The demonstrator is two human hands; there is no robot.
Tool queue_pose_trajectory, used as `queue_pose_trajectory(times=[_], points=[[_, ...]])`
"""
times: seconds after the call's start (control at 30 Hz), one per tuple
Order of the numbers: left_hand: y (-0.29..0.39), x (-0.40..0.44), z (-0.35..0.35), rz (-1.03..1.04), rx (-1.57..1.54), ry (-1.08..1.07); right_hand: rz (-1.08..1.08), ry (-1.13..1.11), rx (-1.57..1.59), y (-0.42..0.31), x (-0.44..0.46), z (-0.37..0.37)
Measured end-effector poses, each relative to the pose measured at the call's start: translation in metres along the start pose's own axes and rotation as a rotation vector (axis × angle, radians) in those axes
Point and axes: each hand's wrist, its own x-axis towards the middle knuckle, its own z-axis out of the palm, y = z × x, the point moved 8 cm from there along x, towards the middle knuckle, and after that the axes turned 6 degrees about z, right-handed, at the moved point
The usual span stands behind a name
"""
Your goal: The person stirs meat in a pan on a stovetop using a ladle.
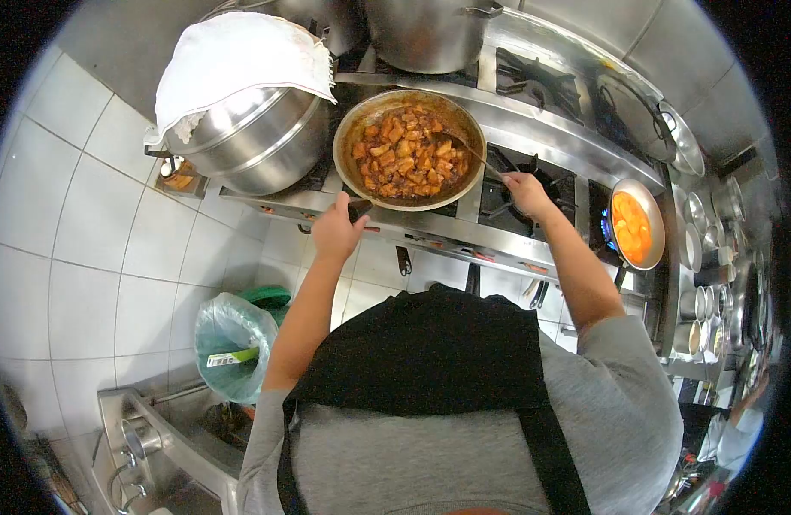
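Note:
A wide pan [347, 129] on the stove holds browned chunks [404, 156] in dark sauce. My left hand [336, 228] is closed around the pan's dark handle at its near side. In my right hand [530, 196] is the handle of a metal spoon [479, 158], which slants into the pan from the right. The spoon's head rests among the chunks at the right side of the pan, partly covered by them. Both hands are at the front of the stove.
Left of the pan stands a large steel pot [279, 142] under a white cloth [241, 64]. A tall pot [425, 39] is behind. Over a blue flame at right sits a smaller pan [658, 230] with orange slices. A lined bin [232, 330] stands at lower left, near a sink [151, 429].

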Motion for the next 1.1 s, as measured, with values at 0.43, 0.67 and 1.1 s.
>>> queue_pose_trajectory(times=[0.43, 0.67, 1.1], points=[[0.067, 0.075, -0.003, -0.317, -1.602, -0.164, 0.508, -0.632, 1.236, -0.075, -0.091, 0.018], [0.092, 0.091, -0.029, -0.324, -1.866, -0.164, 0.42, -0.793, 1.328, -0.101, -0.118, 0.024], [0.238, -0.087, -0.292, 1.013, -0.931, 0.118, 0.459, -0.52, 1.32, -0.029, -0.086, -0.004]])
